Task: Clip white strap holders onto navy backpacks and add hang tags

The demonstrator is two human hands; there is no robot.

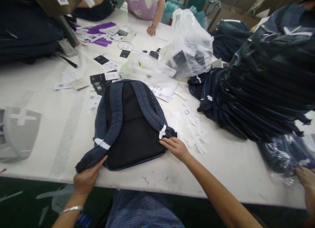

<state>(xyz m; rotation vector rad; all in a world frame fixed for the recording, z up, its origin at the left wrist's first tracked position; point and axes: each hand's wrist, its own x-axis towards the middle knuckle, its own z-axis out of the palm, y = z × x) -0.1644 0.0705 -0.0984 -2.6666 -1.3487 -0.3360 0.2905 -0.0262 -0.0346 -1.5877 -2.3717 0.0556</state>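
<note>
On the desk [221, 169], left fingers [100, 163] and right fingers [171, 143] touch the bag [133, 136] (grasp hidden, I cannot tell); near edge open rightward.

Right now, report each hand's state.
Left hand: touching the backpack, grip can't be told.
Right hand: fingers extended, touching the backpack, grip can't be told.

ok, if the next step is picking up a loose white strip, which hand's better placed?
Probably the right hand: it's beside the loose white strips. The left hand is farther off, at the other side of the backpack.
</note>
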